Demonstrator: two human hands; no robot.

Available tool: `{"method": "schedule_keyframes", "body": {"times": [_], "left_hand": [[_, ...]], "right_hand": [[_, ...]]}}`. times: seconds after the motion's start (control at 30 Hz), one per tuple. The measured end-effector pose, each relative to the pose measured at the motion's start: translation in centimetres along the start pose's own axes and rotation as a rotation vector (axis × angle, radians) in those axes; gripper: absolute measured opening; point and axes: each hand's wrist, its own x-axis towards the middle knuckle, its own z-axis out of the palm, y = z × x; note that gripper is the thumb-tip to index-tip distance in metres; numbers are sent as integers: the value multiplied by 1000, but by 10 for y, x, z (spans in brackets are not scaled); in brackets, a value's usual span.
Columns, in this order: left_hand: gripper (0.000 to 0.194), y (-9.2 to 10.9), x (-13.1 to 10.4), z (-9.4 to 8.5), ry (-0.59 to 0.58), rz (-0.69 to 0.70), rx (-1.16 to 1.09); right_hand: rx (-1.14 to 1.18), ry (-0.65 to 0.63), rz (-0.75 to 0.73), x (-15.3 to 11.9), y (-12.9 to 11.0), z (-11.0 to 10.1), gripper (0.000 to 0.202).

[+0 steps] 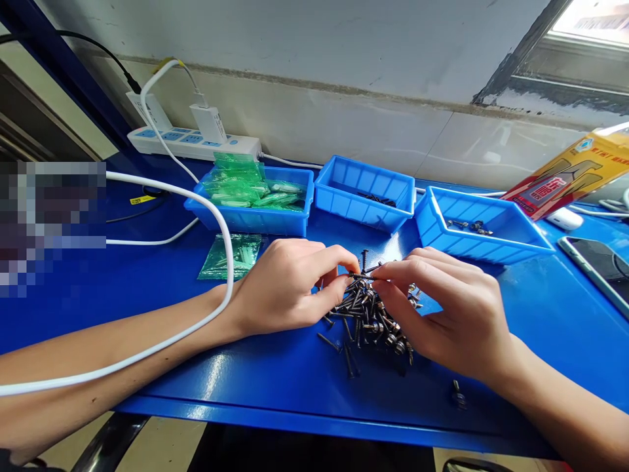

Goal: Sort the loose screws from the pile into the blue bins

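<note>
A black screw [362, 276] lies level between my two hands, above a loose pile of screws [361, 311] on the blue table. My left hand [295, 285] pinches one end of it with thumb and forefinger. At its other end, the thumb and forefinger of my right hand [447, 308] are closed too. Dark threaded screws and shorter ones with silver washers are mixed in the pile. Beyond my hands, a blue bin [366, 203] holds some dark screws, and the right-hand bin [491, 246] holds a few washer screws. One washer screw [458, 395] lies apart near the front edge.
Green packets fill the left bin [250, 219]; another green packet [230, 256] lies before it. A white cable [228, 255] loops over my left forearm. A power strip [196, 143] stands against the wall. At right are a yellow-red box [570, 170] and a phone [597, 269].
</note>
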Motion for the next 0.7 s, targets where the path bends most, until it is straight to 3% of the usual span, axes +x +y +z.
{"method": "schedule_keyframes", "body": {"times": [0.7], "left_hand": [[12,1,-1,0,37,61,-42]], "right_hand": [[15,9,37,0,1,1,11]]}}
